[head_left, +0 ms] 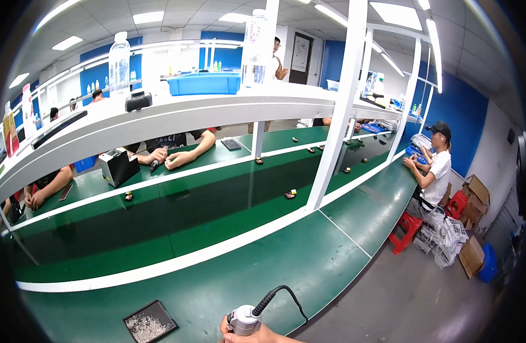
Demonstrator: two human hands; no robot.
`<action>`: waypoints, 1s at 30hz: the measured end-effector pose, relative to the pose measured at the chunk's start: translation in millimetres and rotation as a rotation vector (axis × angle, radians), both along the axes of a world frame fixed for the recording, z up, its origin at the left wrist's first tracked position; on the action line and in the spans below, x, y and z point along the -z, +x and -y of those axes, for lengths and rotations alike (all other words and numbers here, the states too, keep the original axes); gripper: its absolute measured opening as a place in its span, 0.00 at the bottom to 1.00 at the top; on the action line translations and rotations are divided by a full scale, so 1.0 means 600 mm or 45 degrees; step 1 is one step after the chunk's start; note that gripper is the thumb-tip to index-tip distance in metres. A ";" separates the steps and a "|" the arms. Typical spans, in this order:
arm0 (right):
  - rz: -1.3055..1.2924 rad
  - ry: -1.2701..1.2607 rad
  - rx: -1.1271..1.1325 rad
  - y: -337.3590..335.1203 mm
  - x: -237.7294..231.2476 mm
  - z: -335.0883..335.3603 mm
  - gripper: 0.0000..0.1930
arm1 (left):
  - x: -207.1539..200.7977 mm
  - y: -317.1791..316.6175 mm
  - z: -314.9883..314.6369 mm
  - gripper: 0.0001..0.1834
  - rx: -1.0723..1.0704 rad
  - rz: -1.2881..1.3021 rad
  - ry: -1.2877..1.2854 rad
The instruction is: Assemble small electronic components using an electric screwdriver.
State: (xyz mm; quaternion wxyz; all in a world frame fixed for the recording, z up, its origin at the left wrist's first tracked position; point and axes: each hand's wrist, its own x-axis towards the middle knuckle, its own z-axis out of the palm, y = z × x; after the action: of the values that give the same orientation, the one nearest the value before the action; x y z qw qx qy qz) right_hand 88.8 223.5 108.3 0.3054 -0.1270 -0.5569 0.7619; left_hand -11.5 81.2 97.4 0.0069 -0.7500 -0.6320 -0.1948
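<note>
At the lower edge my right hand (252,336) is wrapped round a white and grey corded hand tool, which looks like an electric screwdriver (244,320). Its thick black cord (283,287) rises from the top and bends down over the bench edge. The tool's working end is out of the picture. To its left, on the green bench, lies a shallow black tray (172,327) with a heap of tiny silvery pieces (147,324), probably screws. My left hand is not in view.
Beyond my green bench (286,251) runs a dark conveyor belt (217,200) carrying several small parts (290,195). White posts (337,114) hold a shelf with bottles (119,63) and a blue bin (203,83). Co-workers sit opposite and at right, near a red stool (407,231).
</note>
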 end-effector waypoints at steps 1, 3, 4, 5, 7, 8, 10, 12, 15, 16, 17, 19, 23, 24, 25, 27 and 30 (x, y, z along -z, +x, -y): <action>-0.015 -0.090 -0.033 -0.001 -0.005 -0.002 0.11 | 0.000 -0.002 -0.001 0.24 0.005 -0.004 -0.002; -0.042 -0.175 -0.060 0.001 -0.006 -0.005 0.11 | 0.001 -0.004 -0.001 0.24 0.018 -0.018 -0.001; -0.037 -0.128 -0.113 0.002 -0.003 -0.010 0.12 | 0.002 -0.006 -0.001 0.25 0.023 -0.005 -0.028; -0.032 -0.083 -0.166 0.002 -0.002 -0.011 0.12 | 0.001 -0.009 -0.002 0.26 0.026 0.010 -0.057; -0.061 -0.056 -0.199 0.005 -0.007 -0.013 0.13 | -0.004 -0.012 -0.005 0.27 0.048 0.034 -0.032; -0.088 -0.018 -0.200 0.006 -0.012 -0.014 0.13 | -0.007 -0.013 -0.005 0.27 0.063 0.069 -0.013; -0.125 0.026 -0.199 0.008 -0.011 -0.015 0.12 | -0.013 -0.020 -0.005 0.28 0.080 0.065 -0.063; -0.083 0.150 -0.237 0.018 0.005 -0.021 0.12 | -0.018 -0.023 -0.005 0.28 0.096 0.059 -0.113; -0.159 0.234 -0.156 0.033 0.002 -0.009 0.11 | -0.016 -0.019 0.004 0.25 0.096 0.114 -0.049; -0.228 0.305 -0.114 0.035 -0.001 -0.006 0.11 | -0.021 -0.015 0.011 0.24 0.088 0.082 -0.028; -0.150 0.122 -0.151 0.044 -0.012 0.004 0.09 | -0.025 -0.013 0.017 0.23 0.072 0.053 -0.007; -0.013 0.127 -0.308 0.054 -0.046 0.009 0.08 | -0.025 -0.017 0.028 0.23 0.087 0.134 -0.158; -0.182 0.941 0.013 0.037 -0.086 0.020 0.07 | -0.018 -0.033 0.041 0.23 0.202 -0.018 -0.413; -0.055 0.779 -0.186 0.030 -0.067 0.015 0.07 | -0.017 -0.035 0.044 0.23 0.201 -0.022 -0.424; -0.084 0.642 -0.153 0.035 -0.087 0.014 0.07 | -0.038 -0.029 0.035 0.23 0.174 -0.010 -0.263; -0.103 0.066 -0.149 0.041 -0.069 0.019 0.06 | -0.048 -0.028 0.035 0.25 0.088 0.099 -0.167; -0.233 0.072 -0.018 0.041 -0.045 0.000 0.09 | -0.046 -0.041 0.057 0.25 -0.029 0.163 -0.205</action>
State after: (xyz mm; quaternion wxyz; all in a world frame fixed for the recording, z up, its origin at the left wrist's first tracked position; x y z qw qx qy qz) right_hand 113.7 223.4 135.4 0.3529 -0.0443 -0.5488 0.7565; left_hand -35.9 46.8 125.2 -0.0915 -0.7270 -0.6531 -0.1909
